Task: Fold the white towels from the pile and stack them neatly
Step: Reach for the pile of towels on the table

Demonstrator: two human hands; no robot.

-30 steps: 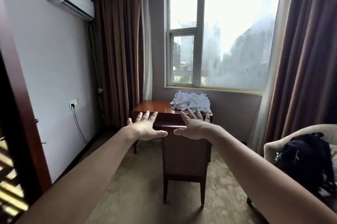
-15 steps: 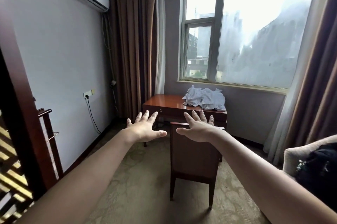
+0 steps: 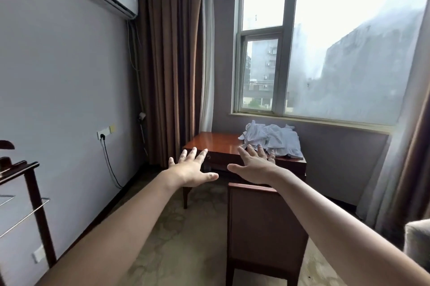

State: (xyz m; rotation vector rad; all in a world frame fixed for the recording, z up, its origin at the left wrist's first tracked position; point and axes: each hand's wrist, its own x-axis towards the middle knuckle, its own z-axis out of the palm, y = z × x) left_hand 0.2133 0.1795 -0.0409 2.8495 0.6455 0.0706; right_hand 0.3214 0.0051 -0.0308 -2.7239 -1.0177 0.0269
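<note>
Both hands are held out in front of the person, palms down, fingers spread wide, holding nothing. The left hand [image 3: 190, 169] is left of the right hand [image 3: 253, 167], and the thumbs point toward each other without touching.

The white towels [image 3: 274, 140] lie in a loose, crumpled pile on the far right part of the table [image 3: 209, 143], below the window [image 3: 325, 53]. The left part of the tabletop is bare. A chair [image 3: 265, 223] stands between the person and the table, its back toward the camera. The right fingertips overlap the pile in the view, but contact looks unlikely, as the person appears to be well back.

No towel has been folded yet. Likely faults from here:

- The chair blocks the near side. Reaching over it would limit arm travel and spoil flat folding.
- The pile sits near the right edge. Pulling out one tangled towel could drag others to the floor.
- The tabletop looks polished, so a folded stack may slide.
</note>
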